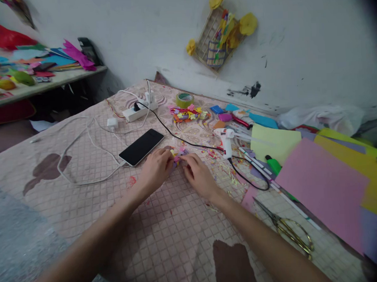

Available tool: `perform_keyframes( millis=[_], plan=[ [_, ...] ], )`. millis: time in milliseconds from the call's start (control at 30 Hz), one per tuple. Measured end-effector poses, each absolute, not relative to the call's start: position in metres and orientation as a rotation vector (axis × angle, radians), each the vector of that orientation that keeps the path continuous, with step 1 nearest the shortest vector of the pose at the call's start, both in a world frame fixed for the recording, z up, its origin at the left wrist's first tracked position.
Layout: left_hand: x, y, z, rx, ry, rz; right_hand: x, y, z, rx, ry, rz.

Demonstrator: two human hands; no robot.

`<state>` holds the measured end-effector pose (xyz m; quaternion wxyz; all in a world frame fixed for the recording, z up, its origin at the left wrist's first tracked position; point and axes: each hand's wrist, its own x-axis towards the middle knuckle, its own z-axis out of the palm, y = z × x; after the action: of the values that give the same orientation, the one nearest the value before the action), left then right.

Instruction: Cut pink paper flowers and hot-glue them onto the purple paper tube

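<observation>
Near the middle of the patterned tablecloth [160, 214], my left hand [158, 165] and my right hand [198, 174] come close together. Between their closed fingertips is a small bundle of colourful paper pieces [177, 158], pink, yellow and purple. Both hands pinch at it, and the fingers partly hide it. A black-screened phone [141, 147] lies just beyond my left hand, with a white cable plugged in. To the right of my right hand, a white glue gun [226, 142] rests on the cloth among paper scraps.
Gold-handled scissors [288, 228] and pink foam sheets [323, 188] lie at the right. Further back are a power strip [139, 112], green tape [184, 100] and a paper pile [190, 113]. Another table [55, 82] with craft things is at the left.
</observation>
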<state>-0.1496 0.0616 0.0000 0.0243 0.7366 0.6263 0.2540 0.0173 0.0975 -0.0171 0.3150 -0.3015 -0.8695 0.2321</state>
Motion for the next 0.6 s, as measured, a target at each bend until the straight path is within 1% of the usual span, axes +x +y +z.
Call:
perform_keyframes(
  millis=[233,600],
  plan=[
    [-0.150,0.061,-0.001,2.255,1.951,0.770,0.008,0.112,-0.015,-0.803,-2.289,0.574],
    [-0.152,0.062,-0.003,2.231,1.946,0.799,0.004,0.122,-0.010,-0.777,-2.441,0.491]
  ],
)
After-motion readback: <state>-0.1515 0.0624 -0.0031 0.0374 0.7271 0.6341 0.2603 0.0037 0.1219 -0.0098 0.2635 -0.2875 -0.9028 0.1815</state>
